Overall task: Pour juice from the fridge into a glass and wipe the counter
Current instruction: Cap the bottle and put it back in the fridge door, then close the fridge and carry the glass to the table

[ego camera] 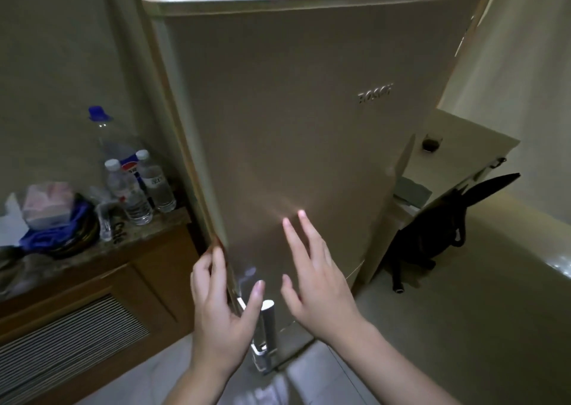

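The fridge door [302, 132] fills the middle of the view, beige and plain, with a small raised brand badge [374, 93] toward its upper right; its left edge stands slightly out from the fridge body, and a strip of the cabinet shows above its top edge; the juice and the glass are not in sight. The left hand [221, 315] is at the door's lower left edge, fingers wrapped around the edge and thumb lying on the front face; the right hand [312, 276] is held flat with fingers spread and straight, close to or on the door's front, and whether the fingertips touch cannot be told; the two hands are apart, with a pale cylindrical handle [268, 321] low on the door between them. To the left a stone-topped bench [148, 233] over a wooden cabinet with a slatted vent [71, 339] carries two small water bottles [140, 186] with white caps, a larger clear bottle [108, 138] with a blue cap behind them, a wrapped pink packet [46, 202] and blue cloth [58, 234]; to the right of the fridge a black bag [438, 228] lies on the floor beside a cream cabinet [463, 148].
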